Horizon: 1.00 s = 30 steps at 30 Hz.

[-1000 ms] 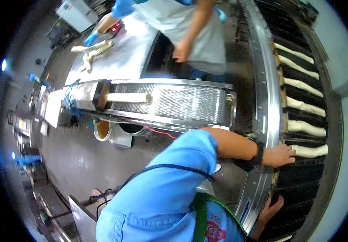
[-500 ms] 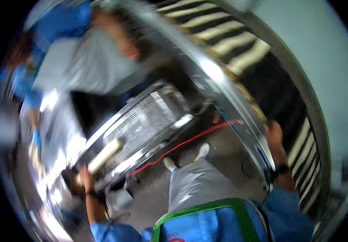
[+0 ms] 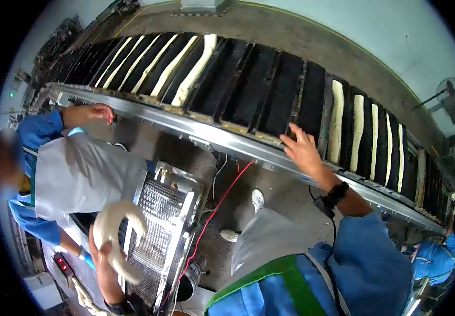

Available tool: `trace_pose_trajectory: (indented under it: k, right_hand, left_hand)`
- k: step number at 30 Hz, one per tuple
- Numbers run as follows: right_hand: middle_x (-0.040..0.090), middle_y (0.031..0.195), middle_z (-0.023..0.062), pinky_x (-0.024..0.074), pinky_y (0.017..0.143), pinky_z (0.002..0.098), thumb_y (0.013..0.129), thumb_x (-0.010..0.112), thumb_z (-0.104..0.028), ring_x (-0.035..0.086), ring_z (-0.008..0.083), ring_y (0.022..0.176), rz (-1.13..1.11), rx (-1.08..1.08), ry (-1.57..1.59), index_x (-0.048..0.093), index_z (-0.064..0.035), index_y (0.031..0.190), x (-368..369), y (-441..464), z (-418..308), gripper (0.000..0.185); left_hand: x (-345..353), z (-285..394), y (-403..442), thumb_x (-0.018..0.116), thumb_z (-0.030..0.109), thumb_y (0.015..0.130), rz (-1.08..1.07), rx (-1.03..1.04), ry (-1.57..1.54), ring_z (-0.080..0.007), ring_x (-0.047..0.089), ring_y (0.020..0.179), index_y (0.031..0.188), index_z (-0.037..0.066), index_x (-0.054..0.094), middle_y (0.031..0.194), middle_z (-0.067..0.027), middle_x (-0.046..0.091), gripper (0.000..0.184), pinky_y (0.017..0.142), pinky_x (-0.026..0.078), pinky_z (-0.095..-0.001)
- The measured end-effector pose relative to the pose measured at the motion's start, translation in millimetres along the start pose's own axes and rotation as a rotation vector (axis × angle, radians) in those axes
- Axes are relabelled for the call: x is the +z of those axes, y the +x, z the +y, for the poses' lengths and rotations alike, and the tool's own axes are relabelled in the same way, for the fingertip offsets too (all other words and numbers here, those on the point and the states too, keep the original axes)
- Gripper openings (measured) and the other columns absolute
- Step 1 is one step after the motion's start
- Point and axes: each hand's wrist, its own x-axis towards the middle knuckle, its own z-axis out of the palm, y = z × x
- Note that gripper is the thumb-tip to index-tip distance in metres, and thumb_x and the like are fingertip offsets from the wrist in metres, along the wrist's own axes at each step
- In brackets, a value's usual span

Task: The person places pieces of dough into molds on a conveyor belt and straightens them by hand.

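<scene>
My left hand point(image 3: 103, 258), at the lower left, grips a long pale dough strip point(image 3: 110, 224). The strip bends into a hook above the ridged metal conveyor point(image 3: 156, 226), with both ends hanging down. My right hand point(image 3: 304, 150) has its fingers spread at the near edge of the black grooved trays point(image 3: 269, 100), touching or just over the rim. It holds nothing. Pale dough strips point(image 3: 358, 131) lie in grooves to the right of that hand. More dough strips point(image 3: 167, 66) lie in grooves to the left; the grooves between are bare black.
A co-worker in a grey apron point(image 3: 90, 176) stands at the left, one hand point(image 3: 98, 113) near the metal rail point(image 3: 211, 131). A red cord point(image 3: 214, 210) hangs from the rail past the conveyor. Another person point(image 3: 435, 260) is at far right.
My view has swung toward the trays. The dough strip that lay on the conveyor under my left hand is now lifted and bent. My right hand has stayed along the tray edge.
</scene>
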Motion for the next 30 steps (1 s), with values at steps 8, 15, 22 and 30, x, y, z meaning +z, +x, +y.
trace_pose_trajectory:
  k: [8, 15, 22, 30]
  right_hand:
    - [0.052, 0.087, 0.0066, 0.0265, 0.086, 0.0419, 0.071, 0.056, -0.021, 0.045, 0.0188, 0.097, -0.03, 0.033, -0.118, 0.054, -0.0067, 0.079, -20, -60, 45, 0.017]
    - [0.052, 0.092, 0.0031, 0.025, 0.088, 0.0398, 0.069, 0.057, -0.023, 0.043, 0.0157, 0.103, -0.042, -0.092, -0.032, 0.055, -0.0058, 0.086, -28, -78, 46, 0.024]
    - [0.051, 0.091, 0.0043, 0.0252, 0.088, 0.0428, 0.068, 0.058, -0.022, 0.043, 0.0177, 0.102, -0.109, -0.077, 0.02, 0.054, -0.0063, 0.084, -27, -71, 31, 0.023]
    - [0.051, 0.085, 0.0051, 0.0255, 0.087, 0.0451, 0.069, 0.05, -0.019, 0.044, 0.0186, 0.099, -0.037, -0.145, 0.084, 0.054, -0.0074, 0.075, -23, -59, 36, 0.013]
  left_hand:
    - [244, 99, 37, 0.055, 0.025, 0.067, -0.49, 0.367, -0.353, -0.0141, 0.053, 0.059, 0.117, 0.001, 0.034, 0.086, -0.0108, 0.049, 0.06, 0.045, 0.047, -0.0228]
    - [440, -35, 95, 0.057, 0.018, 0.071, -0.744, 0.373, 0.209, -0.0255, 0.057, 0.069, 0.1, 0.004, 0.041, 0.076, -0.0094, 0.054, 0.036, 0.06, 0.045, -0.0326]
    - [451, -34, 77, 0.047, 0.012, 0.074, -0.756, 0.611, 0.832, -0.0393, 0.051, 0.088, 0.118, 0.018, 0.03, 0.099, -0.0239, 0.048, 0.047, 0.072, 0.043, -0.0434]
    - [456, -31, 97, 0.046, 0.018, 0.076, -0.897, 0.48, 1.169, -0.0404, 0.053, 0.081, 0.109, 0.01, 0.035, 0.091, -0.0244, 0.053, 0.035, 0.074, 0.043, -0.043]
